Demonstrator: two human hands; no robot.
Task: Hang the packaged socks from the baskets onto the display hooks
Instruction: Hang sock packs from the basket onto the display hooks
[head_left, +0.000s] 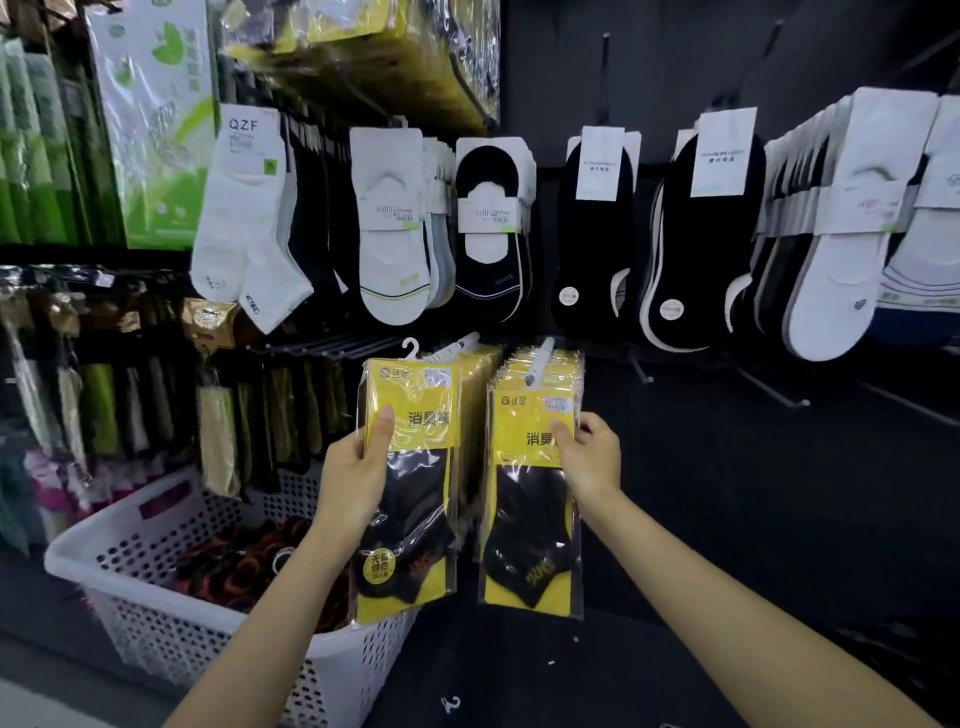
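Currently left hand (358, 467) pinches a yellow sock pack (415, 395) just below the display hook (452, 349); right hand (592, 457) fingers (563, 431) grip the hung stack (530, 519). Risk: hanger (410, 347), apparently unthreaded, misses the prong and the pack drops.

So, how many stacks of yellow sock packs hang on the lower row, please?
2: left stack behind the left hand's pack, right stack held by the right hand. More may be hidden.

Sock shop, packaged socks (530, 488) on display hooks (537, 361), restocking basket (156, 613)
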